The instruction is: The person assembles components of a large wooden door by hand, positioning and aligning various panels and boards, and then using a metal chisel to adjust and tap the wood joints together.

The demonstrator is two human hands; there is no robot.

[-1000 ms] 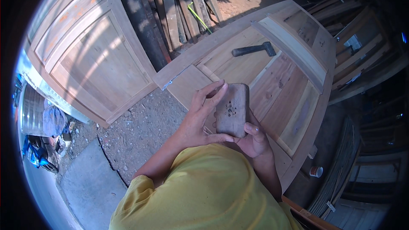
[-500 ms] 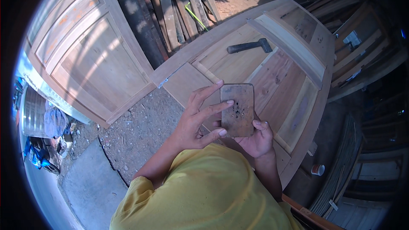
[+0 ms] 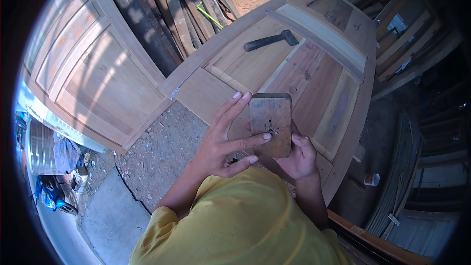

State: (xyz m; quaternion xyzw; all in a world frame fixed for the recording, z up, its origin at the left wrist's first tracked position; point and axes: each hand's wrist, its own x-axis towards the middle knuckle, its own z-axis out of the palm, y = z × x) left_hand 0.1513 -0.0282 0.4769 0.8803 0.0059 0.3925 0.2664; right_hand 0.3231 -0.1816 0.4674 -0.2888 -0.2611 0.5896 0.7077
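A small rectangular wooden block [image 3: 271, 113] with rounded corners is held upright in front of my chest. Its worn brown face has a few dark holes near the middle. My right hand [image 3: 300, 159] grips its lower right side, the thumb at the edge and the other fingers mostly hidden behind. My left hand [image 3: 216, 142] has its fingers spread; one fingertip rests on the face by the holes, and two others reach the upper left corner. Beyond the block, a hammer [image 3: 271, 41] with a dark handle lies on a panelled wooden door [image 3: 235, 68].
Another panelled door [image 3: 98, 88] stands at the left. Old planks [image 3: 181, 14] lean behind, with a bright green strip [image 3: 210, 15] among them. Wooden frames [image 3: 409, 34] are stacked at the right, and a small white cup [image 3: 371, 179] sits on the floor.
The block has tilted so its top edge shows more. My left finger has slid lower on its face. The whole surrounding scene has shifted slightly up and left in view.
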